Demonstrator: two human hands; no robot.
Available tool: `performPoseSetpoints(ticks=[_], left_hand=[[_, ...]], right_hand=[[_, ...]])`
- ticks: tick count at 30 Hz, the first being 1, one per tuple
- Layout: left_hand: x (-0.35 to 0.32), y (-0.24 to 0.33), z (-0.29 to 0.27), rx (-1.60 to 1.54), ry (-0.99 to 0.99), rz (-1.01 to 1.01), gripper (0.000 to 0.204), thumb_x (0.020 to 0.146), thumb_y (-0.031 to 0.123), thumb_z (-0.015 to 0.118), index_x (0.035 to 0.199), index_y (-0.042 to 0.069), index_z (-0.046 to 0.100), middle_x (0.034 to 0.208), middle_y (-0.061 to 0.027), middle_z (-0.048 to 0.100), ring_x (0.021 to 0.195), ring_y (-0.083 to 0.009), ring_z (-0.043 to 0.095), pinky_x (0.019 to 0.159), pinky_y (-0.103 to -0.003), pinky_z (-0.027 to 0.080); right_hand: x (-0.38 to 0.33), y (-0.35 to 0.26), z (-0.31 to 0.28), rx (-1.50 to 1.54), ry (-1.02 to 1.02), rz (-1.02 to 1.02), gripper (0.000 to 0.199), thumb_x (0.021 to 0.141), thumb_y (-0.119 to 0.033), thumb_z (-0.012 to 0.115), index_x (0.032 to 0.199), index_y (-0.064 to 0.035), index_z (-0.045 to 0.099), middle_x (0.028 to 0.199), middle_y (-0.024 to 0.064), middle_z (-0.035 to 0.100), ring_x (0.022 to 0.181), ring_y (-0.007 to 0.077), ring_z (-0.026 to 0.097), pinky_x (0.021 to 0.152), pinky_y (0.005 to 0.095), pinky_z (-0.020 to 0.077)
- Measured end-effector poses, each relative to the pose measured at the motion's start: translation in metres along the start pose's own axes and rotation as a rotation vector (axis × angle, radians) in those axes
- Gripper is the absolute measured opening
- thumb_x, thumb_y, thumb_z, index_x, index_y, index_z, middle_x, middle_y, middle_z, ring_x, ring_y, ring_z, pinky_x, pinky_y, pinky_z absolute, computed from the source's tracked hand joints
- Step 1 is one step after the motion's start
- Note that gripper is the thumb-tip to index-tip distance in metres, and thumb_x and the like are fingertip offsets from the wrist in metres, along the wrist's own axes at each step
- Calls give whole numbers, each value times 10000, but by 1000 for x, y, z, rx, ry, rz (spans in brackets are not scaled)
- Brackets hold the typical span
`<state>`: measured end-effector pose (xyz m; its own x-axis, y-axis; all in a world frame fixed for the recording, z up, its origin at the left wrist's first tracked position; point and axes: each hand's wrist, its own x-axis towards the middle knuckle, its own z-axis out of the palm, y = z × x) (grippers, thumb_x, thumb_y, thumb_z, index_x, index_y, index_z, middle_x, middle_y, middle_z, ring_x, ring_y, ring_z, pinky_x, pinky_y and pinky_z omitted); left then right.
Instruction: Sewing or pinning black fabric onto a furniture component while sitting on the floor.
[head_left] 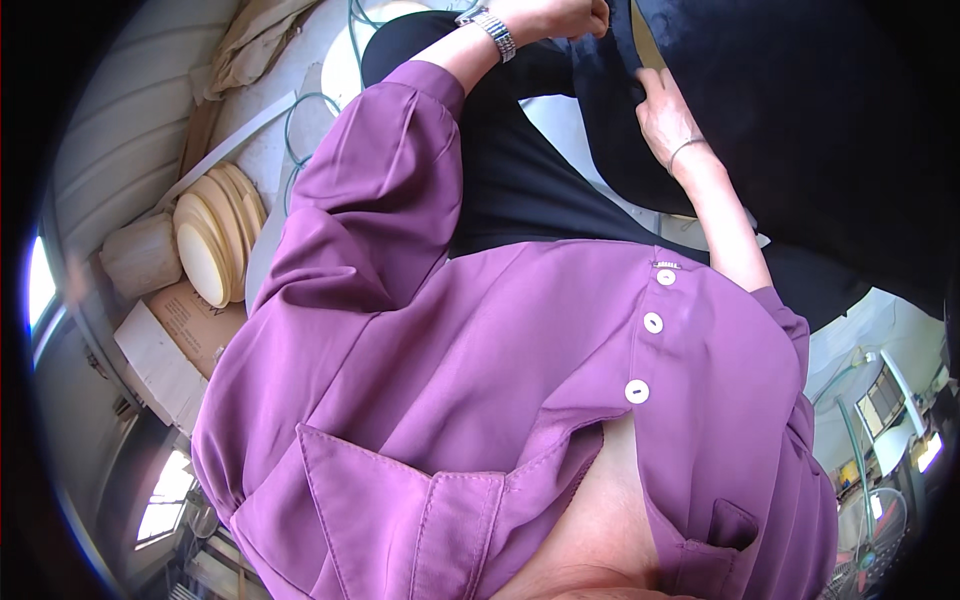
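A large sheet of black material (pixel 800 130) spreads over the upper right, with a narrow tan strip (pixel 647 38) showing along its edge. My right hand (pixel 668 118), with a thin bracelet at the wrist, is closed at the lower end of that strip, its fingers gripping the sheet's edge. At the top of the view, my left hand (pixel 555 16) is closed beside the sheet's left edge. A metal watch (pixel 490 32) circles its wrist. What its fingers hold, if anything, is cut off by the frame or too small to make out.
Black cloth (pixel 520 180) covers my lap. To the left, several round cream-coloured discs (pixel 215 235) lean in a stack by a cardboard box (pixel 195 318). A green cord (pixel 290 135) loops on the floor. A fan (pixel 880 530) stands at the lower right.
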<state>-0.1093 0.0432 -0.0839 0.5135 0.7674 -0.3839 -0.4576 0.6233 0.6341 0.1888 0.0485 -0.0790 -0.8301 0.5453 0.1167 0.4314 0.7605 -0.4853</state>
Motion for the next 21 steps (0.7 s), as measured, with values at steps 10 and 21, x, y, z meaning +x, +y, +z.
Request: performPoseSetpoints(ticks=[10, 21], left_hand=[[27, -13, 74, 1454, 346, 196, 210, 800, 99, 642, 950, 85, 788, 879, -145, 758, 867, -294, 741, 809, -389, 571], [50, -18, 58, 1311, 146, 63, 250, 823, 101, 651, 1017, 125, 807, 774, -96, 751, 652, -211, 714, 614, -330, 574]], right_hand=[[-15, 7, -13, 216, 63, 80, 239, 922, 16, 494, 1139, -38, 581, 910, 195, 553, 1021, 366, 600, 923, 405, 483], [-19, 8, -13, 519, -28, 349, 144, 983, -24, 575, 1126, -4, 571, 967, 113, 530, 847, 255, 565, 822, 352, 488]])
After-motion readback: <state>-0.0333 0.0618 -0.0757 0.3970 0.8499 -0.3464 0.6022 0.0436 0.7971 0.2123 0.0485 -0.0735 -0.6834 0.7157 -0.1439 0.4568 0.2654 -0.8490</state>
